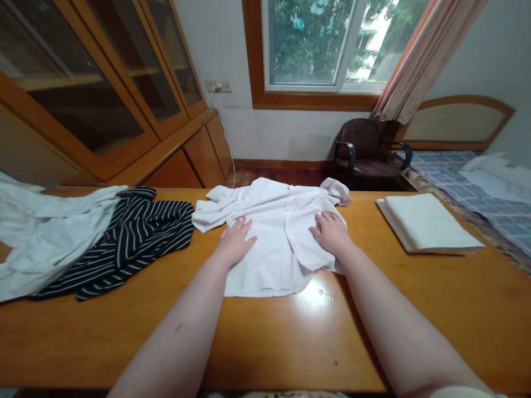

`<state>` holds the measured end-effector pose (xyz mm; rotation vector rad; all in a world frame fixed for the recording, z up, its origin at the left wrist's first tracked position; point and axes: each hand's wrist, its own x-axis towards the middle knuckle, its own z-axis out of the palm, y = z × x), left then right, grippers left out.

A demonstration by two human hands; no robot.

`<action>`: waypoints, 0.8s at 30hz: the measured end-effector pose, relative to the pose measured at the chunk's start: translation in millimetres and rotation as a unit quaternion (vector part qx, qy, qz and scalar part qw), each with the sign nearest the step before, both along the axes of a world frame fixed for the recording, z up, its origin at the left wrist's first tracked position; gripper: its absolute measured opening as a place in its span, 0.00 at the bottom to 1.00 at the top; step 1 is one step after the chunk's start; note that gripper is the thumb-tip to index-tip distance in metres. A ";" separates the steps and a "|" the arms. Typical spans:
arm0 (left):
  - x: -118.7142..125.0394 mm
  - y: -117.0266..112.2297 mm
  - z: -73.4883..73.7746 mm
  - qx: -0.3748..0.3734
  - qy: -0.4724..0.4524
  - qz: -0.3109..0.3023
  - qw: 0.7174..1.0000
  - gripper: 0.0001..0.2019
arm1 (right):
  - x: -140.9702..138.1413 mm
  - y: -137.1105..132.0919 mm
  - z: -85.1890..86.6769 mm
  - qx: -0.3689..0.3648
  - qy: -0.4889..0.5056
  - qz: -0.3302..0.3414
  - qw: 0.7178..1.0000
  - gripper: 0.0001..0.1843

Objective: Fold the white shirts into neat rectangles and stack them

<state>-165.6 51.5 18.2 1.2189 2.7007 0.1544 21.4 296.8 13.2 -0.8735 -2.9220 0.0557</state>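
A white button-up shirt (269,243) lies spread on the wooden table (265,337), its button front facing up and its hem toward me. Its sleeves reach out at the far left and far right, somewhat crumpled. My left hand (237,241) rests flat on the shirt's left side with the fingers apart. On the right side of the shirt, my right hand (330,232) lies palm down, fingers spread on the cloth. Neither hand grips the fabric.
Black-and-white striped clothing (141,237) and a crumpled white garment (62,226) lie at the left. A folded white cloth stack (427,224) sits on the right. Beyond the table are a cabinet (166,149), an office chair (360,146) and a bed (464,171).
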 end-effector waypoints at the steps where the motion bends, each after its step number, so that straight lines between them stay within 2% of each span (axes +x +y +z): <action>1: -2.3 0.2 -0.8 0.005 -0.006 -0.004 1.000 0.30 | -0.1 0.2 0.3 -0.005 0.002 0.004 1.000 0.31; 7: -1.3 1.1 0.2 0.019 -0.017 -0.014 1.000 0.29 | -0.2 0.0 1.6 -0.026 0.012 0.028 0.999 0.32; 13: 19.6 -0.5 15.9 0.009 0.029 -0.012 0.999 0.24 | 0.5 -1.1 5.1 -0.031 0.012 0.029 0.999 0.32; 19: 37.2 -1.7 27.3 0.008 0.038 0.001 0.999 0.19 | 3.6 -6.5 22.9 -0.038 0.033 -0.053 0.997 0.24; 24: 33.4 0.3 13.1 0.000 0.020 0.010 1.000 0.25 | 4.1 -8.7 28.8 -0.035 0.018 -0.118 0.992 0.25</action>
